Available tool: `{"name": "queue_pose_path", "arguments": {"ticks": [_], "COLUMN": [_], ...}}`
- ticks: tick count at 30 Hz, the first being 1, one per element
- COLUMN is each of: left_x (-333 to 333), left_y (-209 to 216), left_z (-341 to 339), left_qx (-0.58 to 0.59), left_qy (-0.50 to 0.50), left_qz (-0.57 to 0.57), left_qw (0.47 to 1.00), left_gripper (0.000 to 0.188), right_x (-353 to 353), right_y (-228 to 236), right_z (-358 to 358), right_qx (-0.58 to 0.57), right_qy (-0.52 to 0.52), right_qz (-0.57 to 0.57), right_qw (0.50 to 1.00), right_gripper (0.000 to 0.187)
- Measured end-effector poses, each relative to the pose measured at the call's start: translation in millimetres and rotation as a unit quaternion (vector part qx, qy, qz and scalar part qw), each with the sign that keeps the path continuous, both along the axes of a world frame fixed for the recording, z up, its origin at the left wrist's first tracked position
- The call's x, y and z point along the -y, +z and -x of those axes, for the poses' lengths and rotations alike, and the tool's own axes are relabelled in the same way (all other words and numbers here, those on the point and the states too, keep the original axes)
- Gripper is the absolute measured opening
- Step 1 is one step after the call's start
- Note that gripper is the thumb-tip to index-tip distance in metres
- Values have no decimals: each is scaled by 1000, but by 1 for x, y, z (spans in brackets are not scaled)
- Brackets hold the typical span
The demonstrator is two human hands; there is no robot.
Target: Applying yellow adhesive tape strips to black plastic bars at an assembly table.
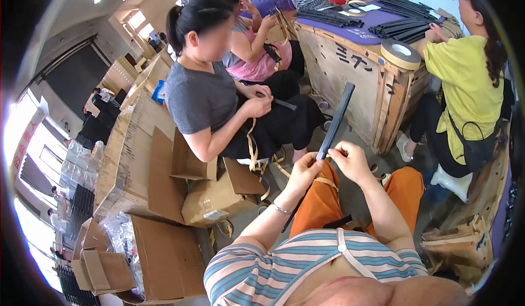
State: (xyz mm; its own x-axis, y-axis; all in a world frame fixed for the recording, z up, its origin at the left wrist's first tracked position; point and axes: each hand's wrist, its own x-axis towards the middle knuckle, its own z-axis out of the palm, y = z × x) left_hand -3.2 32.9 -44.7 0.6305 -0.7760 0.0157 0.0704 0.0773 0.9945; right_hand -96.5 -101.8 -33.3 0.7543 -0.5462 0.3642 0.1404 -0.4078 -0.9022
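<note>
A long, narrow dark grey strip slants up and away in front of me, over my orange trousers. Its near end is pinched between the thumb and fingers of my left hand, which wears a bracelet at the wrist. My right hand is closed with thumb and fingertips together right beside that same end; what its fingertips pinch is too small to make out. A thin tan ribbon crosses my left trouser leg below the hands.
A co-worker in a grey shirt sits ahead to the left, holding a similar strip. Open cardboard boxes stand at left. Ahead, a wooden crate bears black strips and a tape roll. Someone in yellow sits at right.
</note>
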Motion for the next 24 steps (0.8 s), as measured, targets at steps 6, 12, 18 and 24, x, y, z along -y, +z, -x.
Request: {"name": "queue_pose_path", "arguments": {"ticks": [6, 12, 18, 24], "left_x": [10, 18, 9, 4], "left_y": [-13, 8, 47, 57], "left_z": [6, 3, -3, 2], "left_qx": [140, 115, 41, -38], "left_qy": [73, 14, -44, -114], "left_qz": [-6, -50, -16, -10], "left_qw": [987, 992, 998, 993], "left_gripper": [13, 11, 16, 22], "right_x": [-1, 10, 9, 6], "right_y": [-4, 14, 39, 38], "right_z": [2, 14, 29, 36], "right_qx": [11, 50, 70, 90], "right_qy": [-14, -34, -28, -19], "right_qz": [28, 66, 47, 30], "right_qw": [999, 996, 996, 995], "right_gripper": [20, 16, 15, 14]}}
